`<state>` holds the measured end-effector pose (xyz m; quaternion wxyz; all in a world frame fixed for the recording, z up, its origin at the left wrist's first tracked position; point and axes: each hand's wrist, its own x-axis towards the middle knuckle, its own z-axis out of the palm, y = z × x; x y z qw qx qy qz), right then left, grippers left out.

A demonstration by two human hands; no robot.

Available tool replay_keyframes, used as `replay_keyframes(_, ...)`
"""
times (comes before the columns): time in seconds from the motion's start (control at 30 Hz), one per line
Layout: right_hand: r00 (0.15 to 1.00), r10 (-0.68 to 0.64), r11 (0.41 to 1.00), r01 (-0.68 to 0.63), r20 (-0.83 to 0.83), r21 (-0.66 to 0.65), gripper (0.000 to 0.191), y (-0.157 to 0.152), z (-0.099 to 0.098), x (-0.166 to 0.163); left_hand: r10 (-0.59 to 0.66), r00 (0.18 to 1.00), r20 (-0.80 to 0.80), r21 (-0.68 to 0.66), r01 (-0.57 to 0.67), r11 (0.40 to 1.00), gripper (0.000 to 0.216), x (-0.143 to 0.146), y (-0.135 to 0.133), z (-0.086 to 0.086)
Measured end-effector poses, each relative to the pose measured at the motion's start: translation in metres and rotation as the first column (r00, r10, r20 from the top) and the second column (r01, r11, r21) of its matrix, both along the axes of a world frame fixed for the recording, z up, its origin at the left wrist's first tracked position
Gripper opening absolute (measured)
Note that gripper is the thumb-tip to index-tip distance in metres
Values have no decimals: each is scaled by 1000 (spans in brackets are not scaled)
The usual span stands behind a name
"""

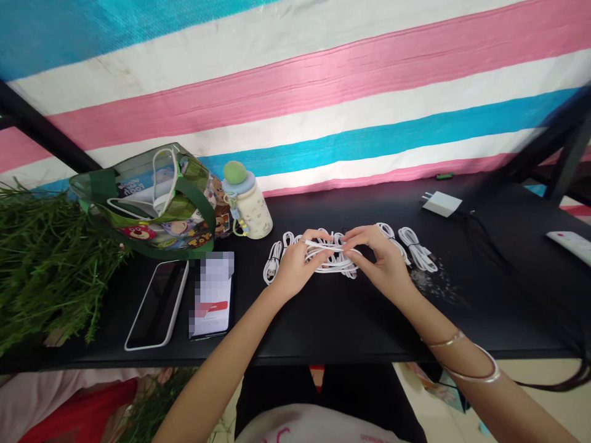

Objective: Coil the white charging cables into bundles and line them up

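The left hand (298, 269) and the right hand (382, 261) were close together, both curled and gripping a looped white cable (330, 253) from either side, with the strands pinched between fingers and thumbs. The cable was held near the middle of the black surface (332, 320). More coiled white cables lay in a row around it: one (273, 261) just left of the left hand and another (418, 249) just right of the right hand. A white wall charger (442, 203) sat farther right, toward the far edge. Two thin metal bangles (471, 363) circled the right wrist.

To the left lay a phone in a white case (157, 304) and a second phone (212, 295) with a blurred screen. Beyond them stood a clear green tote bag (143, 197) and a cream bottle with a green top (247, 209). Green plants (46, 264) spilled in at far left, and a white remote (570, 246) lay at the right edge. A pink, white and blue striped sheet (295, 104) hung behind the surface.
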<state>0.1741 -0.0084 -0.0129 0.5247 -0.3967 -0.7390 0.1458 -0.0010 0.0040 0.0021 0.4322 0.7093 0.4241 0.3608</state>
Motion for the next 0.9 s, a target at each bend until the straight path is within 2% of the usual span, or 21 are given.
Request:
replay_keyframes(0.2, 987, 128, 977, -141, -94, -158, 15, -1, 0, -2, 6, 1000, 21, 89, -8, 996, 14, -2, -1, 1)
replay_keyframes(0.27, 985, 137, 970, -154, -102, -188, 14, -1, -1, -3, -3, 999, 40, 100, -1, 995, 8, -1, -2, 2)
replay_keyframes(0.47, 986, 134, 945, -158, -104, -285, 17, -3, -5, -3, 34, 999, -10, 109, -33, 994, 11, 0, -3, 3)
replay_keyframes(0.6, 979, 198, 929, -204, -51, -308, 24, -4, -6, -4, 14, 995, -96, 103, -4, 995, 8, 2, -5, 1)
replay_keyframes(0.7, 968, 251, 916, -240, -8, -322, 22, -5, -3, -5, -9, 977, -214, 105, 32, 994, 7, 3, -7, 0)
replay_keyframes(0.8, 964, 257, 918, -220, 74, -330, 15, -5, 0, -5, -26, 964, -265, 122, 61, 991, 12, 3, -8, 0)
replay_keyframes(0.9, 960, 244, 922, -186, 135, -340, 19, -5, 1, -4, -26, 962, -273, 157, 71, 985, 18, 2, -7, 1)
